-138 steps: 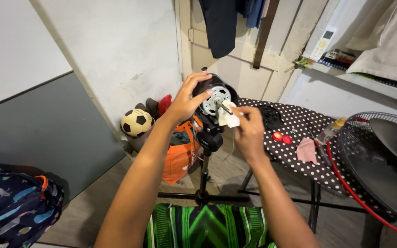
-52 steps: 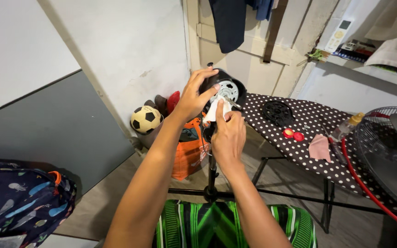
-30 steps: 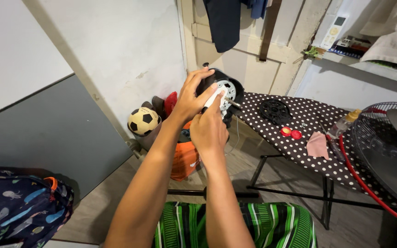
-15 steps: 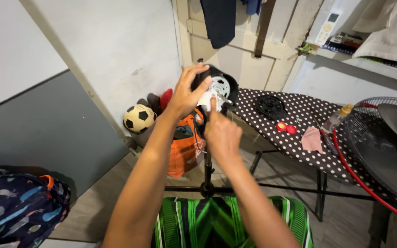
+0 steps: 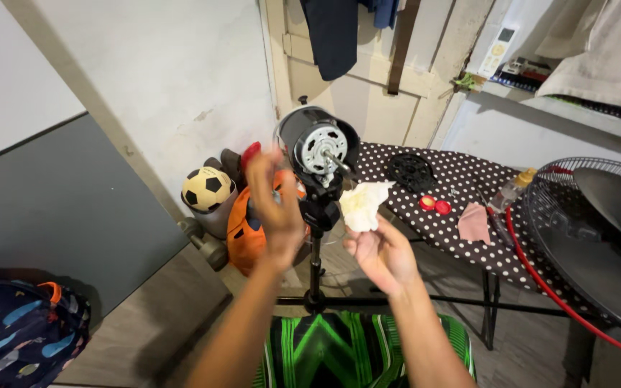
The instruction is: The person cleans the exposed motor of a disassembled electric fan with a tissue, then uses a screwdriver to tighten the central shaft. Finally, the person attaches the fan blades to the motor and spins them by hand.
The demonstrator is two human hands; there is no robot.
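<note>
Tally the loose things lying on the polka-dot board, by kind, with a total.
Black round fan part: 1
Red caps: 2
Pink cloth: 1
Small bottle: 1
Total: 5
The crumpled rag is in the right hand, off the polka-dot board, so it is not counted.

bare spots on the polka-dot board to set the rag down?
Free: the near strip of the board between the fan motor and the pink cloth. Crowded: the far side, with the black disc, red caps and bottle.
</note>
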